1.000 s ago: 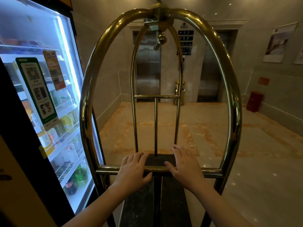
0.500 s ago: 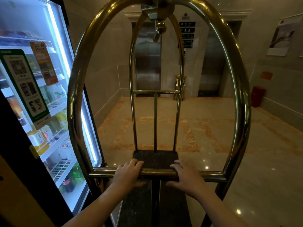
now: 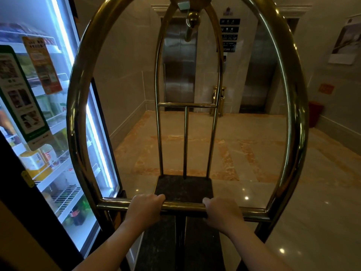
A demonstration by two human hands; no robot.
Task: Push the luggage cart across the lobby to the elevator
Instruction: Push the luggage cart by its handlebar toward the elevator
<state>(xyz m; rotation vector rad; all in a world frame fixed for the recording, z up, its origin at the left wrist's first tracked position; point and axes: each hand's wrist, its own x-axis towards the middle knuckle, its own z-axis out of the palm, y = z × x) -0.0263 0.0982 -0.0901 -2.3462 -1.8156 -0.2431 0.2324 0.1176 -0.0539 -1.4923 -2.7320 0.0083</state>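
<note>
A brass luggage cart [image 3: 78, 106] with two tall arched hoops and a dark carpeted deck [image 3: 182, 187] fills the view; nothing lies on the deck. Its near crossbar [image 3: 183, 206] runs level at the bottom of the hoop. My left hand [image 3: 145, 209] is wrapped over the bar left of centre and my right hand [image 3: 221, 211] grips it right of centre. Straight ahead, through the hoops, stand two steel elevator doors, the left elevator [image 3: 179, 65] and the right elevator [image 3: 257, 69], both closed.
A lit glass-door drinks fridge [image 3: 45, 133] stands close against the cart's left side. A brass stand [image 3: 218, 100] sits between the elevators, a red bin [image 3: 314, 114] by the right wall. Polished marble floor [image 3: 254, 153] stretches ahead.
Both hands went from resting flat on the crossbar to curling around it. The cart and my view have moved forward; the elevators look nearer and the fridge has slid back on the left.
</note>
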